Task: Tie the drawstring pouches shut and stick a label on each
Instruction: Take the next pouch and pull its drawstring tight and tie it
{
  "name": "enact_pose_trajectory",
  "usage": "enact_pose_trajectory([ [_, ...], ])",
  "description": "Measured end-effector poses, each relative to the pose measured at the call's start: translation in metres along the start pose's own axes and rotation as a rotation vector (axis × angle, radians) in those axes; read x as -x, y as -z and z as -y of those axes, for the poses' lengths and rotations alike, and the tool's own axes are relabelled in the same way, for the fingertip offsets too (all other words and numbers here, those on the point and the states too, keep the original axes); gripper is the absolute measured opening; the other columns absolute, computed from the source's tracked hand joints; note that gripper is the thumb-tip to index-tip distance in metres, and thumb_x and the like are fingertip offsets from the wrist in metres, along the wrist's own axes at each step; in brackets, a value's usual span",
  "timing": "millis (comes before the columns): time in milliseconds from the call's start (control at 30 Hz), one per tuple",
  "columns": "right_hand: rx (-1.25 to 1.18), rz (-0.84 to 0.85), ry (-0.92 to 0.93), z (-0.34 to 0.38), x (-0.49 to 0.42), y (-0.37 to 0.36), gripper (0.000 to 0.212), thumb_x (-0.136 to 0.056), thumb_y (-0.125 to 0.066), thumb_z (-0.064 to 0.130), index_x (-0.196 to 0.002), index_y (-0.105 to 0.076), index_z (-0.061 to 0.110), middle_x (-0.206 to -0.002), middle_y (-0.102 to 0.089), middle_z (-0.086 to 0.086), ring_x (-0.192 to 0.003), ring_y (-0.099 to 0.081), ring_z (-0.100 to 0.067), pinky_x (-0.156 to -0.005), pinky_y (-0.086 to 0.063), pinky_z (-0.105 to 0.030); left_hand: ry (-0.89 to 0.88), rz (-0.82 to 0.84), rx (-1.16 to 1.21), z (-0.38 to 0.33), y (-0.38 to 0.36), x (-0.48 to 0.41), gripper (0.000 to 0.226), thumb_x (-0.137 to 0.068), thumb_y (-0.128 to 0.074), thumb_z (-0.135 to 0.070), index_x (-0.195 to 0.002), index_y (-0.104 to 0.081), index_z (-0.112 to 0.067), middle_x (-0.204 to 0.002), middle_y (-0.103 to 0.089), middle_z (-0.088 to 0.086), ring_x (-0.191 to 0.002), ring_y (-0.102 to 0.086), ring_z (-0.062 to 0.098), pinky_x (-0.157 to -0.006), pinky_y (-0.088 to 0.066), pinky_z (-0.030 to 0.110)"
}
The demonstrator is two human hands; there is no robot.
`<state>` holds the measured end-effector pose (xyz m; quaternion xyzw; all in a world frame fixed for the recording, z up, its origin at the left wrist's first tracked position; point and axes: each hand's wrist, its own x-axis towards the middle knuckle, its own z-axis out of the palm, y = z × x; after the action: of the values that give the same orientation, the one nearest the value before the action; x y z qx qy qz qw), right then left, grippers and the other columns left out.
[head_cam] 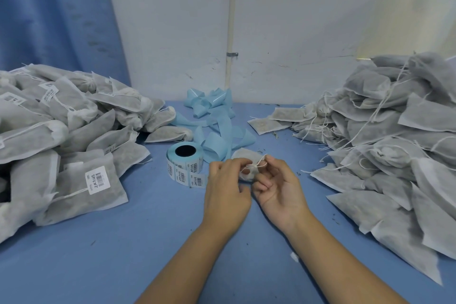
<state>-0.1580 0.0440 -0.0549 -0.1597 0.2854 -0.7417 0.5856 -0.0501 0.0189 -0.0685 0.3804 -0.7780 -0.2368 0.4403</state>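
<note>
Pinching the white drawstring (259, 162) between thumb and fingertips, the right hand (277, 186) and the left hand (225, 189) meet over one small pouch (243, 155), which lies on the blue table (123, 242) just beyond the knuckles. The left hand seems to grip the gathered neck as well, though the fingers hide it. Just left of the hands stands the label roll (185, 158), its spent backing strip (218, 128) curling behind. A heap of labelled pouches (61, 131) sits at left, a heap of unlabelled pouches (394, 145) at right.

Both hands (225, 189) on pouch (243, 154) drawstring (260, 164)
</note>
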Motion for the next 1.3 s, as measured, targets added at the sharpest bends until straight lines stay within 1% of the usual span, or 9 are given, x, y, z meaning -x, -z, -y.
enact_pose_trajectory([
  [167, -0.069, 0.177, -0.069, 0.004, 0.006, -0.005, 0.021, -0.059, -0.080, 0.014, -0.068, -0.061, 0.012, -0.065, -0.055, 0.003, -0.044, -0.036, -0.006, -0.040, -0.032, -0.014, -0.227, 0.009, -0.159, 0.000, 0.003, -0.003, 0.053, -0.072, -0.047, 0.015, -0.117, -0.059, -0.009, -0.108, -0.049, 0.005, -0.098, -0.045, 0.019, -0.074, -0.050, 0.042],
  [367, -0.084, 0.314, -0.102, 0.006, 0.010, -0.009, 0.034, -0.042, -0.092, 0.013, -0.062, -0.064, 0.011, -0.064, -0.055, 0.004, -0.045, -0.040, -0.006, -0.045, -0.034, -0.014, -0.113, -0.042, -0.039, 0.002, 0.010, -0.009, 0.023, -0.087, -0.056, 0.004, -0.107, -0.062, -0.005, -0.135, -0.041, 0.003, -0.111, -0.047, 0.009, -0.086, -0.029, 0.002],
  [500, -0.054, 0.252, -0.075, 0.006, 0.008, -0.007, 0.034, -0.040, -0.091, 0.014, -0.063, -0.066, 0.013, -0.066, -0.056, 0.004, -0.050, -0.047, -0.007, -0.049, -0.043, -0.017, -0.025, -0.213, 0.107, -0.005, 0.017, -0.012, 0.018, -0.092, -0.056, -0.010, -0.103, -0.056, -0.023, -0.101, -0.059, -0.012, -0.093, -0.053, 0.003, -0.076, -0.035, 0.010],
  [633, 0.028, 0.097, -0.022, 0.003, 0.007, -0.009, 0.003, -0.066, -0.070, 0.014, -0.065, -0.068, 0.016, -0.073, -0.056, 0.003, -0.056, -0.050, -0.008, -0.050, -0.044, -0.017, 0.004, -0.332, 0.275, -0.014, 0.023, -0.016, 0.034, -0.095, -0.050, -0.009, -0.087, -0.043, -0.041, -0.083, -0.057, -0.020, -0.076, -0.051, -0.007, -0.067, -0.038, 0.009],
  [767, 0.271, -0.063, 0.109, -0.002, 0.007, -0.011, 0.009, -0.065, -0.070, 0.020, -0.073, -0.065, 0.022, -0.072, -0.061, 0.010, -0.070, -0.051, -0.008, -0.063, -0.039, -0.018, 0.016, -0.437, 0.357, -0.019, 0.027, -0.019, 0.041, -0.095, -0.048, -0.004, -0.090, -0.046, -0.044, -0.086, -0.059, -0.031, -0.080, -0.053, -0.011, -0.068, -0.039, 0.004],
  [900, 0.323, -0.108, 0.152, -0.007, 0.006, -0.009, 0.013, -0.083, -0.065, 0.012, -0.074, -0.063, 0.022, -0.078, -0.068, 0.011, -0.086, -0.061, -0.009, -0.081, -0.046, -0.023, 0.033, -0.448, 0.385, -0.018, 0.027, -0.021, 0.047, -0.093, -0.044, 0.003, -0.098, -0.052, -0.043, -0.094, -0.062, -0.022, -0.089, -0.055, -0.011, -0.075, -0.038, 0.003],
  [1033, 0.333, -0.112, 0.125, -0.010, 0.005, -0.009, 0.013, -0.083, -0.067, 0.012, -0.075, -0.063, 0.021, -0.078, -0.069, 0.009, -0.078, -0.065, -0.007, -0.073, -0.049, -0.023, 0.032, -0.399, 0.312, -0.008, 0.024, -0.021, 0.054, -0.087, -0.037, 0.017, -0.115, -0.061, -0.024, -0.128, -0.056, 0.000, -0.118, -0.048, 0.001, -0.096, -0.030, 0.002],
  [1100, 0.317, -0.122, 0.139, -0.012, 0.004, -0.007, 0.012, -0.084, -0.065, 0.009, -0.076, -0.064, 0.018, -0.076, -0.069, 0.006, -0.075, -0.066, -0.009, -0.066, -0.052, -0.022, 0.030, -0.349, 0.257, -0.003, 0.023, -0.020, 0.054, -0.088, -0.034, 0.017, -0.121, -0.060, -0.017, -0.139, -0.045, 0.001, -0.121, -0.037, -0.009, -0.095, -0.021, -0.004],
  [1300, 0.297, -0.117, 0.186, -0.016, 0.002, -0.006, 0.013, -0.086, -0.063, 0.007, -0.075, -0.062, 0.014, -0.075, -0.068, 0.001, -0.074, -0.065, -0.011, -0.067, -0.053, -0.024, 0.027, -0.268, 0.397, -0.001, 0.025, -0.012, 0.049, -0.081, -0.032, -0.009, -0.118, -0.063, -0.011, -0.127, -0.051, -0.010, -0.112, -0.038, -0.024, -0.097, -0.026, 0.001],
])
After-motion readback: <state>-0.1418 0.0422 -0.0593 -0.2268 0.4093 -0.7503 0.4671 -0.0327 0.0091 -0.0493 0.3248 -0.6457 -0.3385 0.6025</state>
